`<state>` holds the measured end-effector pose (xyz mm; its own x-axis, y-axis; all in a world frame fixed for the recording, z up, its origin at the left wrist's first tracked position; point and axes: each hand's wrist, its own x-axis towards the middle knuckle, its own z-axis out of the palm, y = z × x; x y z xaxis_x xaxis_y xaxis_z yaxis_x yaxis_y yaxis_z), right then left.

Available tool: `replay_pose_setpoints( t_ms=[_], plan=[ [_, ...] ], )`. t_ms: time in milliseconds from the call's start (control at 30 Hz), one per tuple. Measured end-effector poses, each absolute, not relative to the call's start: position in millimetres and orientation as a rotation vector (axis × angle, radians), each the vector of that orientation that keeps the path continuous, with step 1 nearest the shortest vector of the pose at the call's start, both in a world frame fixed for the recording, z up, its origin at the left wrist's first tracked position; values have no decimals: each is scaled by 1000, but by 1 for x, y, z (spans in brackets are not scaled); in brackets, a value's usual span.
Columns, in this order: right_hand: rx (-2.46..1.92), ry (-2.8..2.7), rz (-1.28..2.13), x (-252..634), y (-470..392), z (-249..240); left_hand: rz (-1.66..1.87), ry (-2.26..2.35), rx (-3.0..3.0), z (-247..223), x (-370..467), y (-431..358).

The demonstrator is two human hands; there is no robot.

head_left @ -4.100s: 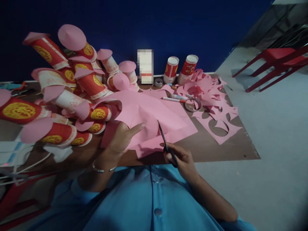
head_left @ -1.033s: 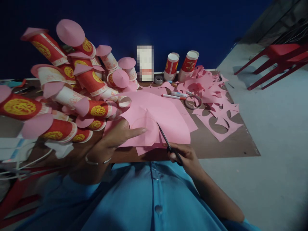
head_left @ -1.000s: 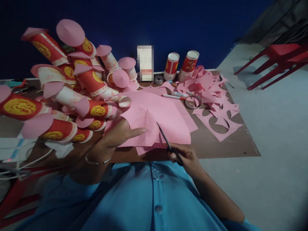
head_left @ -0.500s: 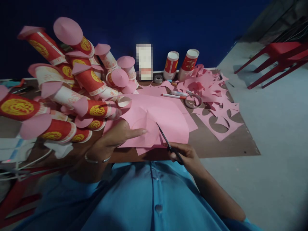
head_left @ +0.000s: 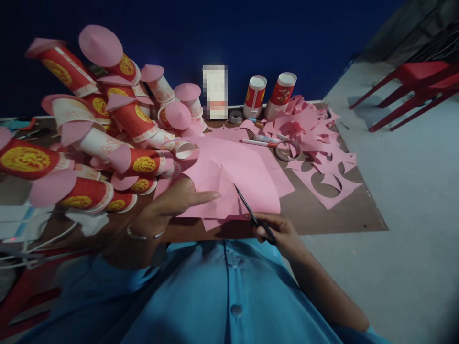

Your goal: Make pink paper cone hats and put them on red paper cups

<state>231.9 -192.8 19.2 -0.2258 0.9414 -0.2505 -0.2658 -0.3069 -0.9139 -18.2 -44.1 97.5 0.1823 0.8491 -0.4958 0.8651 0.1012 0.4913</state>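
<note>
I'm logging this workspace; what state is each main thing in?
Pink sheet: held by left hand, creased, faint circle marked.
Scissors: in right hand, tips at sheet; openness unclear.
Cups with cones: clustered together.
Two far cups: standing, without cones.
Pink scraps: heaped, some with round holes.
White marker: lying down.
Large tape roll: lying flat.
Red stool: upright.
</note>
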Motion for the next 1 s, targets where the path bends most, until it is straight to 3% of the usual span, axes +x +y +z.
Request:
replay_pose_setpoints(
  t_ms=[100, 1000],
  plan=[
    [-1078, -961, 1676, 235, -195, 13, -171, 1643, 1761, 98, -12, -42],
    [-1009, -1016, 1755, 245, -190, 10, -3, 1460, 1691, 108, -7, -38]
  ],
)
